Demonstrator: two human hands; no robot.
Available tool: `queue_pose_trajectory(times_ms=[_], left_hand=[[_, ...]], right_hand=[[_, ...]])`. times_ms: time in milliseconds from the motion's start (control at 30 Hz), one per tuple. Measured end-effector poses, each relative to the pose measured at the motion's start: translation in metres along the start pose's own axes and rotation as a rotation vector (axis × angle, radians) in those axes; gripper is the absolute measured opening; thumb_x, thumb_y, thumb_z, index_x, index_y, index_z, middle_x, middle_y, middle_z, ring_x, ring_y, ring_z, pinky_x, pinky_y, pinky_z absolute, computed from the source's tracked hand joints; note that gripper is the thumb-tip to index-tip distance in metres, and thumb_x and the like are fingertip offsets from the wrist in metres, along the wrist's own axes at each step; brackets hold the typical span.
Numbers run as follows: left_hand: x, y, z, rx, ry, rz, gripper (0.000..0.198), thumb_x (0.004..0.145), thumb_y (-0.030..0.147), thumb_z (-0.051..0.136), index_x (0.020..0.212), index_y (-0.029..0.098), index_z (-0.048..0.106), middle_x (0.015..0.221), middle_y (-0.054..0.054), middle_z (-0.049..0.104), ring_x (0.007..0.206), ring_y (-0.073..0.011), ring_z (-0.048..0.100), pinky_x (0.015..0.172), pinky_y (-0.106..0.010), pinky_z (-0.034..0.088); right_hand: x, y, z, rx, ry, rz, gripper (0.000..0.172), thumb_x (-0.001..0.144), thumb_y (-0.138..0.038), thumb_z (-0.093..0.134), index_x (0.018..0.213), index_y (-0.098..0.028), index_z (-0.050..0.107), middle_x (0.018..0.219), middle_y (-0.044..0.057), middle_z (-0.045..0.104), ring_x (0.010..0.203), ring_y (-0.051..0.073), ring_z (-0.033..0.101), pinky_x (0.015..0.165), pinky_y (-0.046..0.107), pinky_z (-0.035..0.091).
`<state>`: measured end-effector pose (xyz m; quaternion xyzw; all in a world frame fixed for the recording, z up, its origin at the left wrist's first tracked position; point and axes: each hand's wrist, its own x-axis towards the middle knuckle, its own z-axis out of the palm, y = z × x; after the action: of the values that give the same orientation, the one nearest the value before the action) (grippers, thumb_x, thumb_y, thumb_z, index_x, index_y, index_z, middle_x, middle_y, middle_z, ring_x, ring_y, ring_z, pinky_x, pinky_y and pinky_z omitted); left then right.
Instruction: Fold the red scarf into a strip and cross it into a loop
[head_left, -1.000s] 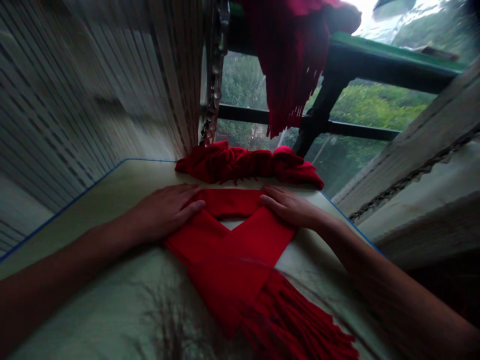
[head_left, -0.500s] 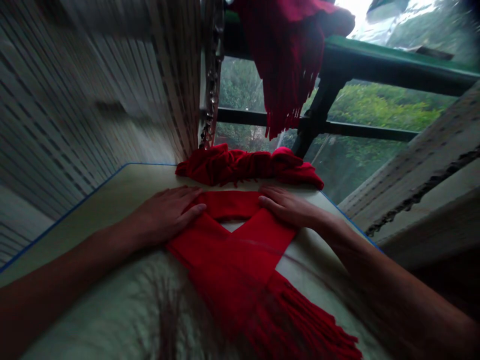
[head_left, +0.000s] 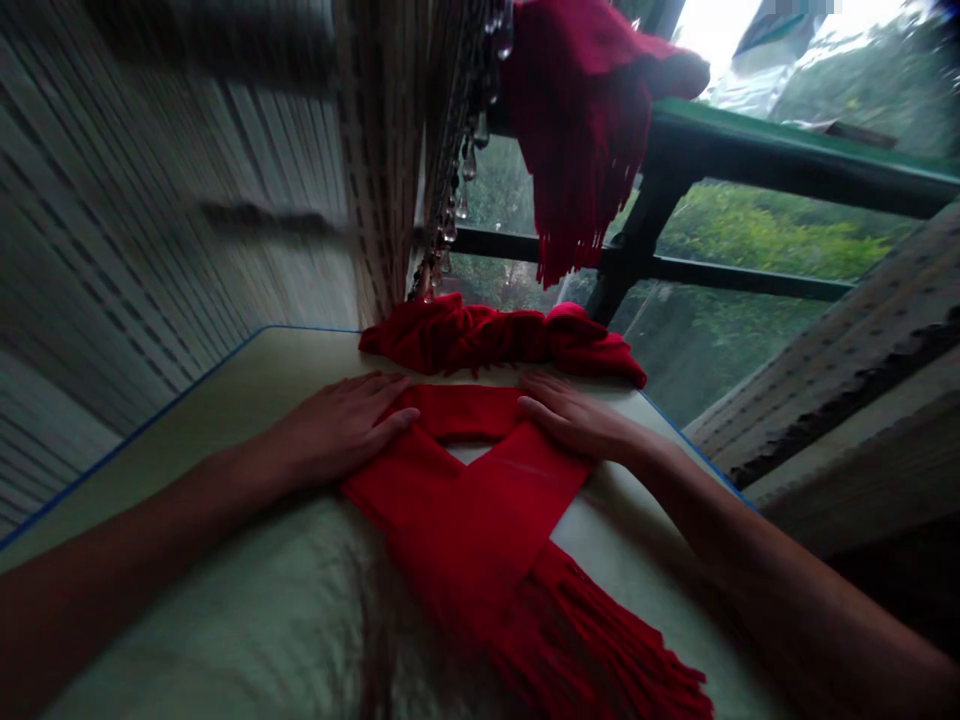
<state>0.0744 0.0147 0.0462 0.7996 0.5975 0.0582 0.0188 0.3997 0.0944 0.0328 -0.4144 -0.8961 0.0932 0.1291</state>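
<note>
Our left hand and right hand rest flat, fingers spread, on a folded, crossed red fringed wool scarf atop the pale worktop, just below a bunched red scarf.

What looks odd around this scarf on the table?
A red fringed scarf hangs over the green window rail, away from the table. Another scarf lies twisted and bunched at the table's far edge, unlike the neatly crossed scarf under the left hand and right hand.
</note>
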Motion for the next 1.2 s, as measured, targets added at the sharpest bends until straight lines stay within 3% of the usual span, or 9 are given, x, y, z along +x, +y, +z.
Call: queue_pose_trajectory(times_ms=[133,333,500,633,767,900,1033,1200], left_hand=[[-0.001,0.000,-0.001,0.011,0.011,-0.004,0.078,0.103,0.063,0.020,0.162,0.013,0.030,0.166,-0.011,0.034,0.154,-0.0274,0.031,0.126,-0.043,0.022],[-0.004,0.003,-0.006,0.036,0.187,0.050,0.075,0.103,0.062,0.019,0.162,0.016,0.030,0.170,-0.006,0.026,0.159,-0.0250,0.015,0.129,-0.045,0.013],[-0.003,0.000,-0.002,0.004,-0.003,0.016,0.080,0.102,0.065,0.015,0.162,0.014,0.031,0.168,-0.008,0.029,0.157,-0.0259,0.024,0.128,-0.044,0.018],[-0.003,-0.001,-0.003,-0.006,0.071,-0.006,0.082,0.101,0.065,0.014,0.162,0.012,0.029,0.170,-0.007,0.023,0.159,-0.0243,0.014,0.130,-0.044,0.013],[-0.002,-0.001,-0.004,-0.003,-0.003,-0.017,0.084,0.101,0.065,0.014,0.161,0.008,0.029,0.168,-0.011,0.028,0.158,-0.0248,0.021,0.129,-0.043,0.016],[-0.002,-0.002,-0.004,-0.010,0.085,-0.021,0.081,0.102,0.062,0.016,0.162,0.009,0.025,0.170,-0.009,0.023,0.159,-0.0243,0.015,0.129,-0.043,0.013],[-0.004,0.000,-0.005,-0.013,0.005,-0.027,0.080,0.102,0.063,0.017,0.161,0.010,0.029,0.168,-0.009,0.029,0.158,-0.0258,0.021,0.129,-0.045,0.015],[-0.005,0.001,-0.006,-0.049,0.230,0.001,0.080,0.104,0.062,0.017,0.164,0.008,0.019,0.172,-0.008,0.015,0.159,-0.0264,0.012,0.130,-0.040,0.012]], right_hand=[[0.001,0.003,-0.002,0.009,0.022,-0.010,0.072,0.102,-0.070,0.026,0.149,-0.022,0.053,0.159,0.011,0.047,0.150,0.030,0.038,0.126,0.052,0.027],[-0.003,-0.002,-0.018,0.028,0.091,0.044,0.077,0.102,-0.069,0.024,0.159,-0.019,0.038,0.168,0.012,0.029,0.157,0.028,0.018,0.129,0.055,0.013],[-0.004,-0.005,-0.010,0.026,-0.003,0.038,0.079,0.101,-0.072,0.026,0.155,-0.017,0.045,0.165,0.015,0.035,0.155,0.030,0.026,0.128,0.055,0.019],[-0.003,-0.001,-0.006,0.036,0.054,0.047,0.078,0.101,-0.071,0.026,0.158,-0.019,0.040,0.168,0.013,0.029,0.157,0.031,0.021,0.128,0.057,0.015],[-0.003,0.004,-0.006,0.038,-0.005,0.045,0.074,0.102,-0.070,0.026,0.153,-0.020,0.049,0.162,0.014,0.042,0.152,0.032,0.033,0.127,0.057,0.022],[-0.002,0.005,-0.006,0.035,0.037,0.085,0.083,0.102,-0.069,0.020,0.159,-0.010,0.036,0.168,0.017,0.028,0.157,0.030,0.019,0.129,0.055,0.012],[-0.001,0.005,-0.007,0.022,-0.006,0.071,0.083,0.100,-0.072,0.021,0.155,-0.014,0.045,0.164,0.016,0.038,0.155,0.032,0.026,0.128,0.055,0.018],[-0.001,0.004,-0.009,-0.019,0.114,0.090,0.088,0.100,-0.073,0.019,0.162,-0.011,0.029,0.171,0.014,0.016,0.159,0.029,0.009,0.129,0.054,0.008]])
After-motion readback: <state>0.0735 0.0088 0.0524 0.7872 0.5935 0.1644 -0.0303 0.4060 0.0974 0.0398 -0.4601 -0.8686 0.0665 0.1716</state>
